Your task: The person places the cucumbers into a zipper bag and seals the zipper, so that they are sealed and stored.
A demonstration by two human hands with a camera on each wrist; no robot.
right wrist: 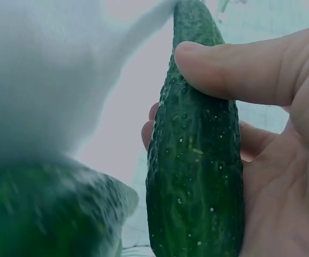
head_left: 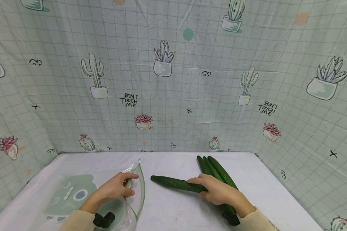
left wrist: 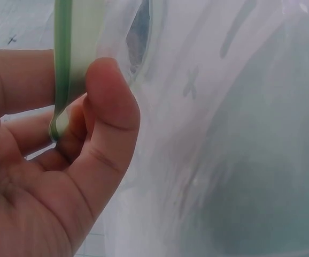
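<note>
At the left of the head view lies a clear plastic bag (head_left: 70, 197) with a green cartoon print. Its green-edged mouth stands open toward the right. My left hand (head_left: 114, 187) pinches the bag's rim between thumb and fingers; the left wrist view shows the green strip (left wrist: 63, 53) of the rim in that hand. My right hand (head_left: 218, 191) grips a dark green cucumber (head_left: 173, 183) near its right end, and the other end points left toward the bag mouth. In the right wrist view the thumb lies across the bumpy cucumber (right wrist: 197, 160).
Three more cucumbers (head_left: 224, 170) lie side by side on the white table (head_left: 167, 211), beyond and partly under my right forearm. A curtain (head_left: 173, 86) printed with cacti and a grid hangs behind the table and along both sides.
</note>
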